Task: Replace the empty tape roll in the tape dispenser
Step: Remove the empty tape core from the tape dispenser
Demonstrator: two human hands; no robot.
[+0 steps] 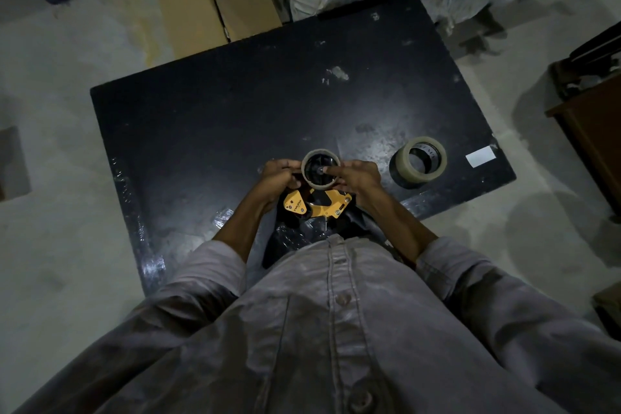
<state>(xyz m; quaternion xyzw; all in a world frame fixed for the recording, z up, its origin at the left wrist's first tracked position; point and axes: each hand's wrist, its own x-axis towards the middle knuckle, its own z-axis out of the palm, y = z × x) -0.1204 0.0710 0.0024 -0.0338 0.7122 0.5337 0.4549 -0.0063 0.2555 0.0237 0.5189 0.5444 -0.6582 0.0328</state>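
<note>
— Where's the dispenser (317, 205)?
— Above the black surface (215, 118), both hands closed on it: left hand (280, 178) beside the empty core (321, 169), right hand (359, 175) fingering its hub.
— The new roll (420, 160)?
— Lying right, apart.

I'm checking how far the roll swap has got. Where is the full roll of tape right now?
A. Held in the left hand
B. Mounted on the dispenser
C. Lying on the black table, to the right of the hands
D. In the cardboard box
C: the full tape roll lies on the black table, apart from both hands, while the dispenser carries only the empty core.
</note>
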